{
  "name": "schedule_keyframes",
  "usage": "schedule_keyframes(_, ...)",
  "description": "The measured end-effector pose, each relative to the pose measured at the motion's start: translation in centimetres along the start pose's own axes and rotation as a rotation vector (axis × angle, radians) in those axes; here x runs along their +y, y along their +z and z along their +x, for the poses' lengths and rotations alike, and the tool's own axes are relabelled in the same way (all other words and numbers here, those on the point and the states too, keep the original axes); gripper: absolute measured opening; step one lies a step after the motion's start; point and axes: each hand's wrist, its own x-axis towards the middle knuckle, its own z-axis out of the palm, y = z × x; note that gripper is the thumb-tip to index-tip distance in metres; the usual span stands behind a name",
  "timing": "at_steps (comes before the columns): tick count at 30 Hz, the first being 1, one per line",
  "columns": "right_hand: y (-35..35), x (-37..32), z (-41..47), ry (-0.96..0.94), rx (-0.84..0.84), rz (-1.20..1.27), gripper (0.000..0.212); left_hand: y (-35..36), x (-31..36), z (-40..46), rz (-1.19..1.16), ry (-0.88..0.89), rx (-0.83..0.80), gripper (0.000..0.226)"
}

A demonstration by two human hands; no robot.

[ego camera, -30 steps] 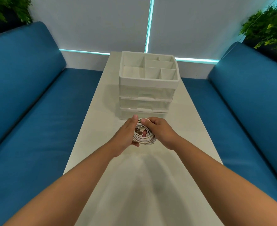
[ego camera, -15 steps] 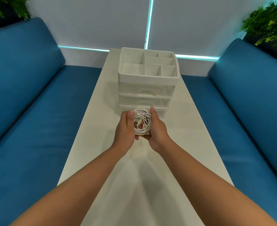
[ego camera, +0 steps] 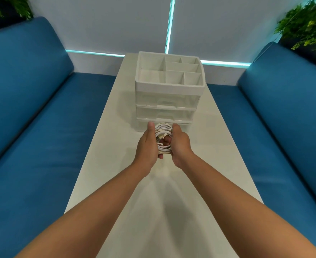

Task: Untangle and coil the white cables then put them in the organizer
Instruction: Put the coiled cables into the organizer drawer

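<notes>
A coil of white cables (ego camera: 163, 130) is held upright between both hands, just above the white table (ego camera: 218, 149). My left hand (ego camera: 147, 145) grips its left side, thumb pointing away from me. My right hand (ego camera: 179, 144) grips the right side, fingers curled under the coil. A plug end shows inside the loops. The white organizer (ego camera: 169, 86) stands directly beyond the hands; it has an open top tray split into several compartments and clear drawers below. The coil sits in front of the lowest drawer.
Blue sofas (ego camera: 32, 118) run along both sides of the narrow table, the right one (ego camera: 283, 112) just as close. Green plants (ego camera: 306, 23) sit in the back corners. A white wall with a lit strip closes the far end.
Both hands have turned the coil from lying flat to standing on edge and carried it a little forward, close to the organizer's bottom drawer.
</notes>
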Motion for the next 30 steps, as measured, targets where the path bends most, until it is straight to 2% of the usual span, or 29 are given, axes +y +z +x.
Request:
schedule_keyframes(2,0.3,0.0,0.2,-0.011,0.001,-0.008,0.047,0.1,0.0,0.2,0.047,0.031,0.052,0.056)
schedule_keyframes(7,1.2,0.9,0.6,-0.024,-0.036,-0.066,0.054,-1.1,-0.4,0.5,0.103,0.111,0.183,0.043)
schedule_keyframes(11,0.9,1.0,0.3,-0.034,-0.166,-0.128,0.049,-2.5,-1.0,0.9,0.068,0.018,0.228,0.047)
schedule_keyframes(12,0.8,1.2,0.2,-0.058,-0.21,-0.15,0.041,-2.8,-1.0,1.1,0.061,-0.017,0.222,0.049)
schedule_keyframes(15,0.5,1.6,0.0,-0.115,-0.26,-0.112,0.02,-3.9,-0.5,1.3,0.041,-0.114,0.084,0.054)
schedule_keyframes(18,0.1,1.4,0.5,-0.115,-0.236,-0.044,0.017,-4.9,-0.2,1.3,0.0,-0.142,-0.157,0.047)
schedule_keyframes(20,0.0,1.3,0.9,-0.092,-0.253,-0.002,0.017,-5.3,-0.2,1.2,0.0,-0.096,-0.243,0.037)
schedule_keyframes(25,-0.2,1.1,1.5,-0.054,-0.27,0.059,0.022,-5.5,-0.3,1.1,0.07,-0.039,-0.31,0.035)
schedule_keyframes(30,-0.3,0.8,1.9,-0.06,-0.309,-0.006,0.021,-4.9,-1.2,1.7,0.143,0.053,-0.2,0.034)
